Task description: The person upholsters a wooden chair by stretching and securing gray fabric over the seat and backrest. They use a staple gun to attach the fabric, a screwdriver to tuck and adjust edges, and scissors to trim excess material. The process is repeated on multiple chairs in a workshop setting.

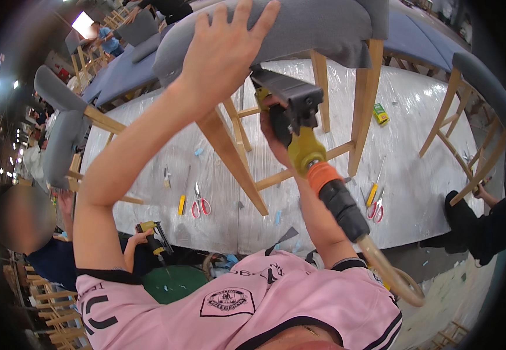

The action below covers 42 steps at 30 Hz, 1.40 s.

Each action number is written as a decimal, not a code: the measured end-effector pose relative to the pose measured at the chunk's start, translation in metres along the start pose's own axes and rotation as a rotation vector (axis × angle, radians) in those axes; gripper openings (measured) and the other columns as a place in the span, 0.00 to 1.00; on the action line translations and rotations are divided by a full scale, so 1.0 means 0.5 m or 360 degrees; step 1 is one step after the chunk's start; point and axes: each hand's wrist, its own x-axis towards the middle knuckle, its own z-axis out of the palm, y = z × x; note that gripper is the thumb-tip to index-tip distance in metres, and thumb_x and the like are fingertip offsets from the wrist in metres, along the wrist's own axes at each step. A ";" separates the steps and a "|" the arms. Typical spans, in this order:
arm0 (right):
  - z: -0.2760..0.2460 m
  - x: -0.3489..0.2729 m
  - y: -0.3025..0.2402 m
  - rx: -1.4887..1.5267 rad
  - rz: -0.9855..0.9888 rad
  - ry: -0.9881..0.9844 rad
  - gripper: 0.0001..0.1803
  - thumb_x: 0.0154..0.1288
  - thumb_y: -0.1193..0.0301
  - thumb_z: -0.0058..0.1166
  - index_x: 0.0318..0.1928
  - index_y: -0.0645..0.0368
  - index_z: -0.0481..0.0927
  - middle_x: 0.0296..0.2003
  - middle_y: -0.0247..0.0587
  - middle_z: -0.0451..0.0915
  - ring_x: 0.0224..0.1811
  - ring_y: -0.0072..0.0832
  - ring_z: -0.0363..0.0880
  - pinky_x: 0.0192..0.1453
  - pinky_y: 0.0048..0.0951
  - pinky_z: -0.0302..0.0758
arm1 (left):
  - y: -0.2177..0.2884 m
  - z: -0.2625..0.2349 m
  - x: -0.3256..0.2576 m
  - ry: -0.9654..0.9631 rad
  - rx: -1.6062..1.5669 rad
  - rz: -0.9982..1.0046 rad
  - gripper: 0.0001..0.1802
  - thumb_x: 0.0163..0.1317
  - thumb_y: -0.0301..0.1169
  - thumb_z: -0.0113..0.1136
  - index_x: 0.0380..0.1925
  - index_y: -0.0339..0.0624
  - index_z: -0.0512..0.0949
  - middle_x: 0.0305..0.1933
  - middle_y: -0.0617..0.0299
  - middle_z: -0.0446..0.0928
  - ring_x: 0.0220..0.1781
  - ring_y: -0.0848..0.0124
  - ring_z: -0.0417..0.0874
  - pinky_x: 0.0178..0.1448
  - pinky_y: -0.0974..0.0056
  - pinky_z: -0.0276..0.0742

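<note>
A chair with a grey upholstered seat [317, 26] and pale wooden legs [367, 105] stands on the plastic-covered table in front of me. My left hand [221, 55] lies on the grey fabric with its fingers spread. Below the seat, my right hand [274, 137] is wrapped round the handle of a yellow and black pneumatic staple gun [306, 146]. The tool's nose points up at the underside of the seat, close to my left wrist; whether it touches is hidden. An orange and black coupling [333, 189] joins it to a tan air hose [381, 261].
On the table [142, 140] lie scissors [200, 205], more scissors [375, 211], a yellow cutter [181, 205] and a green-yellow box [380, 114]. At left, a co-worker holds another staple gun [158, 236]. Another person [489, 224] is at right beside a grey chair [483, 79].
</note>
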 end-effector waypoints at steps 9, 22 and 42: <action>-0.013 0.050 0.000 -0.0331 -0.0294 0.0015 0.19 0.65 0.76 0.62 0.55 0.52 0.79 0.44 0.42 0.84 0.43 0.32 0.85 0.49 0.35 0.81 | -0.154 0.015 -0.009 -0.0452 -0.0852 -0.0089 0.60 0.53 0.59 0.74 0.73 0.29 0.58 0.67 0.30 0.71 0.67 0.44 0.76 0.71 0.49 0.73; 0.034 0.028 -0.036 -0.0224 -0.0010 0.0054 0.16 0.64 0.74 0.66 0.52 0.53 0.81 0.46 0.40 0.85 0.50 0.35 0.83 0.59 0.36 0.77 | -0.032 0.032 -0.039 0.0172 -0.0086 -0.0313 0.50 0.53 0.42 0.74 0.74 0.40 0.63 0.61 0.45 0.71 0.57 0.49 0.75 0.58 0.46 0.72; 0.027 -0.019 -0.023 -0.0350 -0.0272 0.0043 0.15 0.66 0.78 0.65 0.52 0.62 0.81 0.52 0.41 0.81 0.54 0.31 0.81 0.63 0.32 0.75 | -0.102 -0.002 -0.053 -0.0116 -0.0550 0.0008 0.54 0.56 0.45 0.75 0.76 0.33 0.58 0.64 0.35 0.68 0.65 0.42 0.72 0.70 0.44 0.68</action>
